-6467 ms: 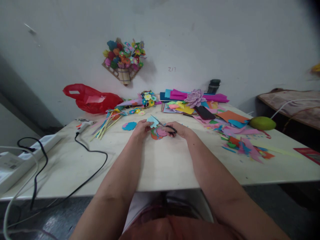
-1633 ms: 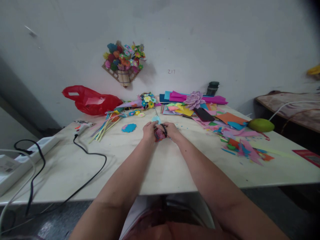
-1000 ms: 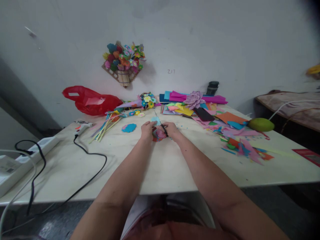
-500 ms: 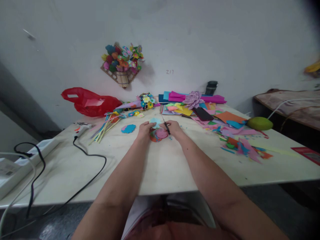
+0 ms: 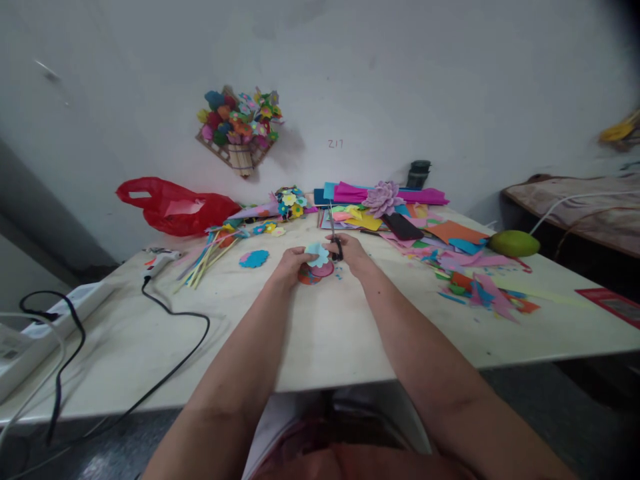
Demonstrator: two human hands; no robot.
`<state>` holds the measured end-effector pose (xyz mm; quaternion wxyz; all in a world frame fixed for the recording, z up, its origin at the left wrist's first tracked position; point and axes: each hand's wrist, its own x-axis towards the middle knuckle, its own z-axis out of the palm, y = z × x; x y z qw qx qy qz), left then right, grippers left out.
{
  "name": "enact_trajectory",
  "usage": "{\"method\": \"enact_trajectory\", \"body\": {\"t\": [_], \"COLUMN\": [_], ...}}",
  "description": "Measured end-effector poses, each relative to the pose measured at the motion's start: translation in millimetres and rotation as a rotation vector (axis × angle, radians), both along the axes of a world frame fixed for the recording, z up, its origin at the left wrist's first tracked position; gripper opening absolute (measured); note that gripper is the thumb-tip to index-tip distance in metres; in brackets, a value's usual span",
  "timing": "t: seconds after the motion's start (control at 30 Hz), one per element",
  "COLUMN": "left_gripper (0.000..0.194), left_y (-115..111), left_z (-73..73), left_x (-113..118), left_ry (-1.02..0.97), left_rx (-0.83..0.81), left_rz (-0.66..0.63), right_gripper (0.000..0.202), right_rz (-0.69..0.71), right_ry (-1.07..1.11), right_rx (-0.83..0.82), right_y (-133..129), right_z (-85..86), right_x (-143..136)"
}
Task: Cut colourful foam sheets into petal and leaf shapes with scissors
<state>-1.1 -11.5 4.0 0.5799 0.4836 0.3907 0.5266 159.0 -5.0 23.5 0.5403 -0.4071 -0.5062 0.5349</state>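
My left hand (image 5: 293, 262) pinches a light blue scalloped paper flower (image 5: 317, 255) by its left edge. In my right hand (image 5: 349, 251) is a pair of scissors (image 5: 333, 223) with black handles, its blades pointing up and away from me beside the flower. Below the flower lie a pink disc (image 5: 321, 269) and an orange patterned round piece (image 5: 309, 276), both partly covered. Tiny blue paper snippets (image 5: 339, 273) are scattered under my right hand. A blue and pink scalloped flower (image 5: 255, 259) lies flat to the left.
At the left are a hot glue gun (image 5: 161, 264) with a black cord, a white power strip (image 5: 70, 303) and yellow strips (image 5: 207, 263). A red plastic bag (image 5: 175, 207) stands behind. Paper scraps (image 5: 490, 293), a dark phone (image 5: 401, 227) and a green mango-like object (image 5: 514, 243) are at the right.
The scissors have swung more upright and away from the flower's edge. The light blue flower has turned and come slightly lower, showing more of its scalloped outline. The view has shifted slightly.
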Motion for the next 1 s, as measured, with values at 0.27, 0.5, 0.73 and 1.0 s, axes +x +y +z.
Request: {"method": "enact_trajectory", "body": {"t": [0.27, 0.5, 0.73, 1.0], "left_gripper": [0.022, 0.021, 0.022, 0.022], "left_y": [-4, 0, 3, 3], "left_z": [1.1, 0.1, -1.5, -1.1], "left_x": [3, 0, 0, -1], "left_ry": [0.065, 0.016, -0.018, -0.039], "left_rx": [-0.025, 0.005, 0.026, 0.070], "left_rz": [-0.061, -0.007, 0.037, 0.120], "right_gripper": [0.027, 0.026, 0.025, 0.020], "right_rz": [0.002, -0.041, -0.049, -0.034], "right_ry": [-0.049, -0.048, -0.050, -0.128], "right_rx": [0.008, -0.020, -0.025, -0.093], "right_y": [-7, -6, -5, -11], "right_z": [5.0, 4.0, 0.4, 5.8], "right_x": [-5, -7, -10, -6]}}
